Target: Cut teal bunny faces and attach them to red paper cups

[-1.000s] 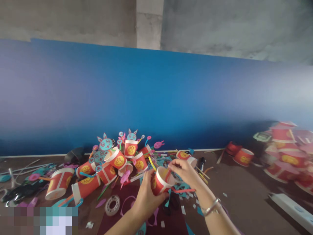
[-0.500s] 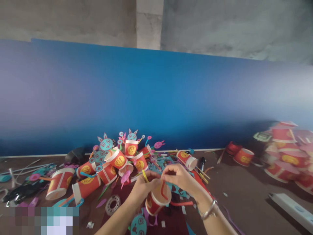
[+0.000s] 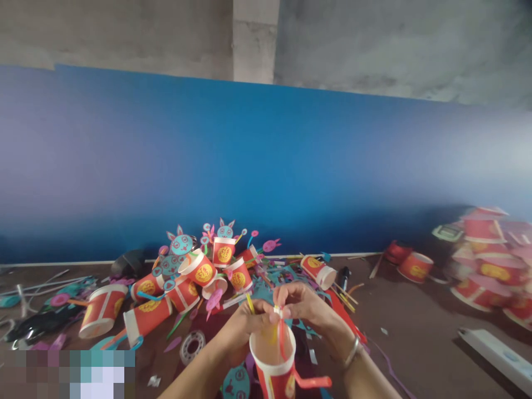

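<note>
A red and white paper cup (image 3: pixel 277 374) stands below my hands, its open mouth facing up toward me. An orange-red straw (image 3: pixel 282 338) rises out of it to my fingertips, and another orange-red straw piece (image 3: pixel 313 382) sticks out from its right side. My left hand (image 3: pixel 245 324) is closed, its thumb and finger pinching at the straw's top end. A yellow straw (image 3: pixel 250 303) shows beside those fingers. My right hand (image 3: pixel 305 303) is closed too, pinching a small white piece (image 3: pixel 277 312) at the same spot. What supports the cup is hidden.
Decorated paper cups (image 3: pixel 198 271) with cut-out faces pile up at the back left. A white tape roll (image 3: pixel 192 347) and a blue paper face (image 3: pixel 236 382) lie near my left arm. Stacked cups (image 3: pixel 484 274) and a white box-like object (image 3: pixel 496 354) are at right.
The cup has come lower and closer to me. The straw inside it now points up to my fingertips, where a small white piece has come into sight.
</note>
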### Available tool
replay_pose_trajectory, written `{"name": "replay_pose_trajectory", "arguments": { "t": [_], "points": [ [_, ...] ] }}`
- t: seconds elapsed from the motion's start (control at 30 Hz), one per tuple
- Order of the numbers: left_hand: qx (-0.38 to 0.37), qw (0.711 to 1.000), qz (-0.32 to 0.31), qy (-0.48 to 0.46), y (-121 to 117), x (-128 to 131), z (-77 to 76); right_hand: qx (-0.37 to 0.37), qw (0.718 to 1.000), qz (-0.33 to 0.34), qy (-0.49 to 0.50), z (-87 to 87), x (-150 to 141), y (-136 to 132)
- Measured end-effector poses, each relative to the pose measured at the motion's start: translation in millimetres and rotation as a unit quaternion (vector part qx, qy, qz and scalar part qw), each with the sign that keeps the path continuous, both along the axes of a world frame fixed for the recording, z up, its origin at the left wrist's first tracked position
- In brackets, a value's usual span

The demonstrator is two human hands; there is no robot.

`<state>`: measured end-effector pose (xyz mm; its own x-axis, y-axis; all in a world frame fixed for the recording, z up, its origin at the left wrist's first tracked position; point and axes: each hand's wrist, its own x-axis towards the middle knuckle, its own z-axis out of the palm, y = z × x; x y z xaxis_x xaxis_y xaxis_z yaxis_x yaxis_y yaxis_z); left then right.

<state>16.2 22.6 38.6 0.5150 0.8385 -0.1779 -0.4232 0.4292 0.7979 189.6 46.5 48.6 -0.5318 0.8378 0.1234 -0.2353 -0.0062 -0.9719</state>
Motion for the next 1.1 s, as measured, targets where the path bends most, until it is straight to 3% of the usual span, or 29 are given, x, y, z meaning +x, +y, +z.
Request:
{"name": "replay_pose_trajectory", "arguments": {
  "t": [0.1, 0.17, 0.3, 0.4, 0.47, 0.53, 0.63, 0.77, 0.87, 1.1],
  "points": [
    [-0.022, 0.999, -0.013, -0.021, -2.8, -1.8, 3.3, -0.006, 0.998, 0.022, 0.053, -4.5, -6.7, -0.7],
    [-0.017, 1.0, -0.009, -0.017, -1.2, -3.0, 4.5, -0.004, 0.999, 0.002, 0.048, -4.7, -8.9, -0.8],
    [0.031, 0.998, 0.048, 0.026, 8.6, -4.4, 2.6, 0.005, 0.995, -0.08, -0.058, 4.0, -4.0, 0.8],
    [0.082, 0.982, 0.128, 0.107, 17.1, -5.1, -0.3, 0.016, 0.966, -0.187, -0.18, 16.0, 6.3, 3.1],
    [0.126, 0.962, 0.18, 0.165, 20.1, -5.4, -1.5, 0.043, 0.936, -0.275, -0.215, 24.5, 11.8, 2.3],
    [0.173, 0.935, 0.224, 0.215, 20.1, -5.4, -2.5, 0.093, 0.91, -0.322, -0.242, 31.9, 11.9, -2.9],
    [0.218, 0.9, 0.251, 0.283, 16.0, -4.6, -4.6, 0.192, 0.88, -0.298, -0.316, 37.4, -1.9, -16.8],
    [0.31, 0.847, 0.279, 0.329, 10.6, -3.3, -6.9, 0.314, 0.804, -0.294, -0.41, 31.1, -30.5, -30.0],
    [0.361, 0.812, 0.288, 0.356, 8.8, -2.8, -5.5, 0.33, 0.772, -0.309, -0.447, 23.1, -41.4, -30.4],
    [0.419, 0.757, 0.279, 0.417, 3.3, -2.8, -2.7, 0.327, 0.751, -0.317, -0.478, 18.4, -42.8, -30.9]
  ]
}}
